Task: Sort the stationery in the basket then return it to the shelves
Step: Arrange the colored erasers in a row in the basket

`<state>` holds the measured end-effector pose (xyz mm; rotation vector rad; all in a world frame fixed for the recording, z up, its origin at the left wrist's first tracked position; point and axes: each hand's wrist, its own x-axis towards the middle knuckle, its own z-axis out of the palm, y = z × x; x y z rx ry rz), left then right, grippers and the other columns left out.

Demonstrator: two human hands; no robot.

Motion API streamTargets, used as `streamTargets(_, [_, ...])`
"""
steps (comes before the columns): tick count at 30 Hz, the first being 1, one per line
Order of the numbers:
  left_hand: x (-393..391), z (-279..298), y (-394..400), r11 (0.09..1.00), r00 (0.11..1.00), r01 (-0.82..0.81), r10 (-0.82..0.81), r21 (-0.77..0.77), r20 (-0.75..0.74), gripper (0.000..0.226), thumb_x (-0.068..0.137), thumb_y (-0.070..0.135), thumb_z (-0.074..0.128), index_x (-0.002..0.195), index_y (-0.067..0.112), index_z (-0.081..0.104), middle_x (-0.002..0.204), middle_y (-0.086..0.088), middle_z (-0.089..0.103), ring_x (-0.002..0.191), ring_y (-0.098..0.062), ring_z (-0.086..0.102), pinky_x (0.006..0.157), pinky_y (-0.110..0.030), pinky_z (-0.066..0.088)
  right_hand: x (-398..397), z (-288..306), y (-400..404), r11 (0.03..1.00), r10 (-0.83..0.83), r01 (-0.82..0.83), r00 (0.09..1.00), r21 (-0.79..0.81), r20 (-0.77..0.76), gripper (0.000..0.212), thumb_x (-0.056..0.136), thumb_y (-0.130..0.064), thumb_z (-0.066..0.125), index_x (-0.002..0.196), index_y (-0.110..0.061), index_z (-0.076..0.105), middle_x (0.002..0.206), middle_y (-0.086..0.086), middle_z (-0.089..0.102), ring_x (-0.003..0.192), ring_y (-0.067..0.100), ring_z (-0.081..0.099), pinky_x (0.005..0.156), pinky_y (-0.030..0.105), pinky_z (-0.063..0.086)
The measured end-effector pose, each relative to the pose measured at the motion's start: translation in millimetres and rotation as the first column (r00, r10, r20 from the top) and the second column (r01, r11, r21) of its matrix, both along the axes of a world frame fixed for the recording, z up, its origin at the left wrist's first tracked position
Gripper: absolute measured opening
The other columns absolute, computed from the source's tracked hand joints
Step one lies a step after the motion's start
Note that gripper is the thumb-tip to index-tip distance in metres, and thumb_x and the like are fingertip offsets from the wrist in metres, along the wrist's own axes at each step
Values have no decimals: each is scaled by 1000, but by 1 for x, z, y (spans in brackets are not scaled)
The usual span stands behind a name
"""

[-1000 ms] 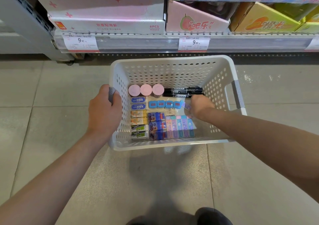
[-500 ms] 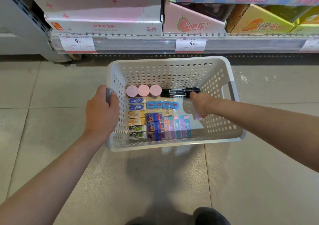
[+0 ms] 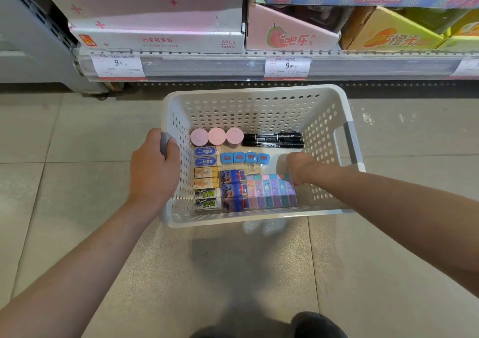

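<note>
A white perforated basket [image 3: 248, 109] hangs over the tiled floor. My left hand [image 3: 153, 171] grips its grey left handle. Inside lie three pink round tubs [image 3: 216, 136], two black markers [image 3: 273, 140], small blue sharpeners [image 3: 245, 158], blue, orange and green eraser boxes [image 3: 206, 179], dark blue packs [image 3: 233, 190] and a row of pastel lead cases [image 3: 269, 191]. My right hand [image 3: 298, 168] reaches into the basket and pinches the top of the rightmost pastel case.
A shop shelf [image 3: 233, 65] with price tags runs across the back, carrying pink boxes [image 3: 160, 26] and orange cartons [image 3: 388, 31]. The basket's grey right handle [image 3: 352, 143] is free. My dark shoe [image 3: 316, 324] shows at the bottom edge.
My right hand lifted a pastel case up near the markers, then brought it back down to the right end of the pastel row. The left hand kept its grip.
</note>
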<state>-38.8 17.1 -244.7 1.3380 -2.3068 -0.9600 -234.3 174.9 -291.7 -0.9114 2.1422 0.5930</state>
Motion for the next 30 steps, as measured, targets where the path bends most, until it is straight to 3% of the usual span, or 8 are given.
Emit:
streamTargets(5, [0, -1, -1, 1000, 1000, -4, 4, -8, -7, 22, 99, 21, 42, 88, 2, 46, 75, -17, 55, 57, -18, 46, 47, -27, 34, 0, -1, 1, 996, -62, 62, 998, -63, -1, 37, 85, -10, 64, 119, 1, 53, 117, 13, 62, 109, 24, 61, 83, 26, 50])
streamTargets(13, [0, 1, 0, 1000, 1000, -13, 13, 20, -2, 20, 99, 21, 41, 86, 6, 44, 66, -1, 48, 55, -11, 43, 47, -23, 32, 6, 15, -1, 996, -7, 13, 998, -91, 65, 28, 95, -11, 45, 119, 1, 54, 98, 11, 57, 90, 22, 56, 71, 27, 42])
streamTargets(16, [-1, 3, 1, 999, 1000, -17, 17, 46, 1, 21, 99, 21, 41, 86, 5, 43, 68, -1, 47, 56, -11, 43, 47, -25, 32, 7, 27, 6, 974, 24, -26, 1000, -225, -11, 34, 90, -7, 46, 124, -6, 50, 118, 12, 60, 105, 28, 59, 74, 28, 45])
streamTargets(20, [-2, 4, -1, 996, 1000, -4, 2, 89, 22, 21, 99, 23, 40, 86, 7, 42, 74, -4, 51, 63, -19, 50, 52, -31, 40, 6, 48, 23, 899, 52, -129, 981, -419, -189, 37, 85, -9, 50, 121, -11, 55, 120, 9, 56, 108, 29, 57, 89, 34, 42])
streamTargets(23, [2, 8, -7, 982, 999, 0, -9, 188, 45, 18, 93, 24, 43, 77, 15, 38, 78, -15, 54, 71, -35, 57, 61, -47, 49, 3, 62, 41, 812, -7, -223, 921, -540, -391, 38, 76, -6, 59, 114, -9, 63, 126, 11, 55, 115, 32, 52, 104, 38, 32])
streamTargets(25, [3, 18, -9, 950, 998, 1, -21, 314, 60, 3, 89, 21, 49, 87, 19, 49, 88, -12, 63, 76, -30, 65, 70, -49, 55, 3, 68, 52, 746, -103, -225, 890, -626, -443, 45, 64, 2, 66, 108, -3, 66, 127, 20, 55, 119, 38, 52, 104, 49, 34])
streamTargets(28, [4, 27, -12, 851, 989, -54, -26, 522, 145, 33, 85, 3, 58, 113, 20, 53, 104, -11, 63, 82, -25, 62, 70, -37, 53, 3, 77, 62, 748, -212, -61, 921, -661, -326, 65, 70, 7, 58, 133, -4, 46, 147, 21, 33, 135, 39, 34, 103, 52, 34])
streamTargets(30, [3, 31, -14, 753, 973, -83, -81, 652, 218, 54, 84, -3, 58, 130, 22, 47, 111, -12, 61, 91, -28, 60, 74, -40, 52, 1, 79, 66, 733, -333, 158, 931, -662, -147, 78, 80, 6, 50, 148, -13, 20, 155, 12, 15, 128, 39, 41, 87, 43, 44])
